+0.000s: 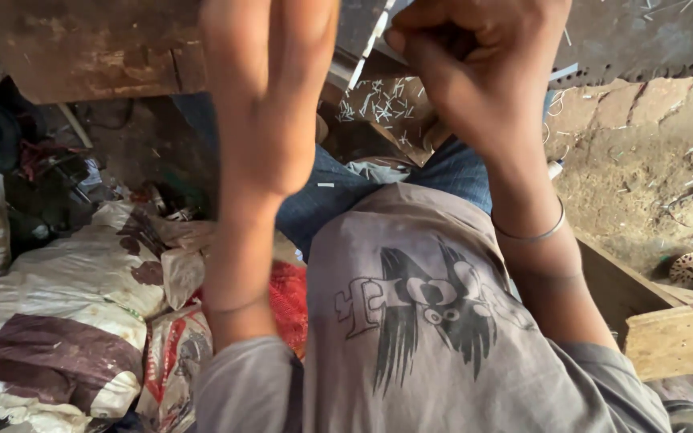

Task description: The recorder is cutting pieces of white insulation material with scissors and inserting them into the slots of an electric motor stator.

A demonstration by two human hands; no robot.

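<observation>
I look down over my own grey printed shirt (443,337) and blue jeans (338,188). My left hand (270,72) reaches forward at the top left; it is blurred and its fingertips are cut off by the frame edge. My right hand (483,68), with a thin metal bangle (532,235) on its wrist, is clenched in a fist. Its thumb presses against a thin pale metal strip (365,54) that slants down between the two hands. Below the strip, many small pale metal clippings (378,104) lie on a brown surface.
A rusty metal plate (90,48) sits at top left and a dark plate with a toothed edge (643,48) at top right. Printed sacks (66,297) are piled at left, with a red mesh bag (289,301). Wooden boards (675,337) and round metal parts (690,267) lie on the dirt floor at right.
</observation>
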